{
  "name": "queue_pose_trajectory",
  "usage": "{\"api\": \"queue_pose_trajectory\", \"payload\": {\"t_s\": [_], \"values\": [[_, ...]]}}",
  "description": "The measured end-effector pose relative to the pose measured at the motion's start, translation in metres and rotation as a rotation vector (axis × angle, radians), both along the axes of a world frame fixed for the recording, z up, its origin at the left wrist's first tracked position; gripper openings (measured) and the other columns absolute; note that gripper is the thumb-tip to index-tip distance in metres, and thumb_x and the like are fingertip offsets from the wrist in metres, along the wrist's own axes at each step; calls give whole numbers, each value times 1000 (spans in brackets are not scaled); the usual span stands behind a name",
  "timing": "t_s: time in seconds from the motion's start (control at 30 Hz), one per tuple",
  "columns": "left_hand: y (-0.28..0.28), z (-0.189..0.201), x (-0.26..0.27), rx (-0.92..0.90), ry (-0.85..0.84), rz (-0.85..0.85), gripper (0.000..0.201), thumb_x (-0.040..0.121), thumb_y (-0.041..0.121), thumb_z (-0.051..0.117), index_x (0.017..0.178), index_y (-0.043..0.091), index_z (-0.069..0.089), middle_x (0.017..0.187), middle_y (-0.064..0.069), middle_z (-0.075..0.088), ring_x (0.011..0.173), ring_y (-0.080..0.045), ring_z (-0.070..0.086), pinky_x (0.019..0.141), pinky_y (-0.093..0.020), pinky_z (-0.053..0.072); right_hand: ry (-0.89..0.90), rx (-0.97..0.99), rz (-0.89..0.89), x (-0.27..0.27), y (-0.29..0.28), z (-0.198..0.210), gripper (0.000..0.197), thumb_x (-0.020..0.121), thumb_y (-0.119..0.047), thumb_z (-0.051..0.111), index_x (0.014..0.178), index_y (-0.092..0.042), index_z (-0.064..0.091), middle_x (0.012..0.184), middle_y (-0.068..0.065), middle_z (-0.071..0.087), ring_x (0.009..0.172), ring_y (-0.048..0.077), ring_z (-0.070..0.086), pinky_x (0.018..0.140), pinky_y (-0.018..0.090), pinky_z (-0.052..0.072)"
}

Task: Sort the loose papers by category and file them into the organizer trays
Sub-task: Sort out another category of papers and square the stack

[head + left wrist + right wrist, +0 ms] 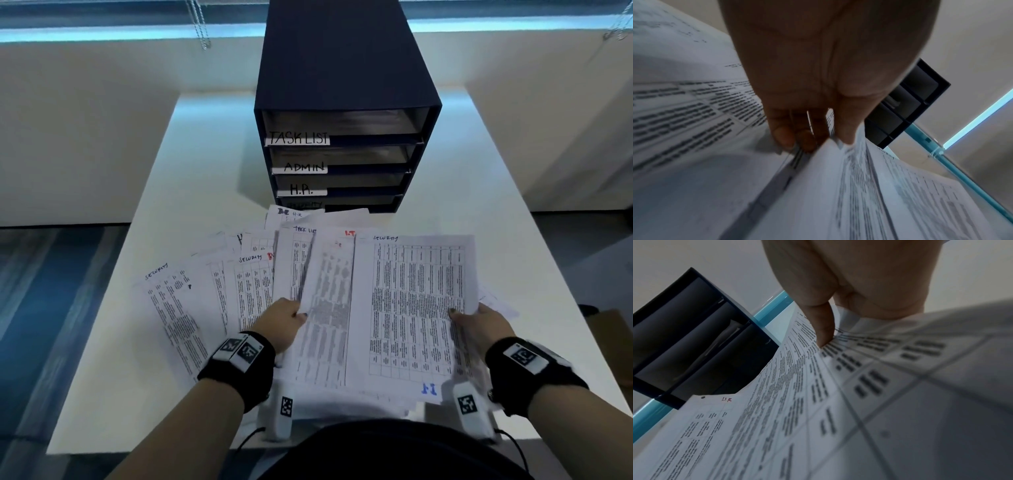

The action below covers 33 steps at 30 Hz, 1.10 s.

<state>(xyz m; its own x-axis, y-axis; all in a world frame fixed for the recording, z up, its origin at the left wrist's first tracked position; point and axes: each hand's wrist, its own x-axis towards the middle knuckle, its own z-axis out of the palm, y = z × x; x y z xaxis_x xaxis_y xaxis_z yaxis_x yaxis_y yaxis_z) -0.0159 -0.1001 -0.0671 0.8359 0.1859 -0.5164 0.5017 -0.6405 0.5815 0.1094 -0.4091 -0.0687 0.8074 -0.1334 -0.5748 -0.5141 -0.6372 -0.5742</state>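
Left hand (282, 317): sheet edge pinched within the fanned papers (239, 284) | right hand (479, 325): security sheet (418, 308) gripped by its right edge | table (513, 240): papers spread before the organizer (342, 102) | trays: contents cannot be told

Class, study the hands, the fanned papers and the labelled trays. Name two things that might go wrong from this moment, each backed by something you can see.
1. The left hand and right hand each pinch only one edge of the fanned papers, so sheets may slide out and mix.
2. Headings overlap: the SECURITY sheet sits beside an I.T. sheet, and the organizer's bottom tray label is barely legible, so misfiling seems possible.
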Motion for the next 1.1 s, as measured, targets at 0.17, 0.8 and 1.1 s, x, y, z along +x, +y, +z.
{"api": "queue_pose_trajectory", "payload": {"t_s": [0.17, 0.8, 1.1], "values": [[16, -8, -4, -71, -97, 80, 22, 87, 3, 52, 101, 12, 65, 104, 2, 46, 100, -15, 44, 84, -22, 35, -6, 83, -42, 1, 11, -2, 23, 88, -18, 64, 104, -2, 61, 77, 12, 63, 60, 22, 56, 54, 26, 45], [-1, -15, 9, -66, -178, 430, 9, 87, 27, 61, 79, 28, 65, 88, 0, 67, 83, -20, 64, 80, -31, 52, -16, 109, -46, -4, 17, -2, 22, 88, -16, 64, 104, -2, 62, 83, 15, 64, 69, 26, 58, 56, 27, 45], [61, -11, -14, 37, -127, 903, 59, 81, 22, 69, 134, 15, 44, 133, -14, 49, 115, -33, 52, 94, -40, 45, -52, 164, -26, -12, 30, 8, 16, 92, -17, 58, 104, -6, 58, 70, 9, 59, 55, 21, 54, 45, 23, 43]]}}
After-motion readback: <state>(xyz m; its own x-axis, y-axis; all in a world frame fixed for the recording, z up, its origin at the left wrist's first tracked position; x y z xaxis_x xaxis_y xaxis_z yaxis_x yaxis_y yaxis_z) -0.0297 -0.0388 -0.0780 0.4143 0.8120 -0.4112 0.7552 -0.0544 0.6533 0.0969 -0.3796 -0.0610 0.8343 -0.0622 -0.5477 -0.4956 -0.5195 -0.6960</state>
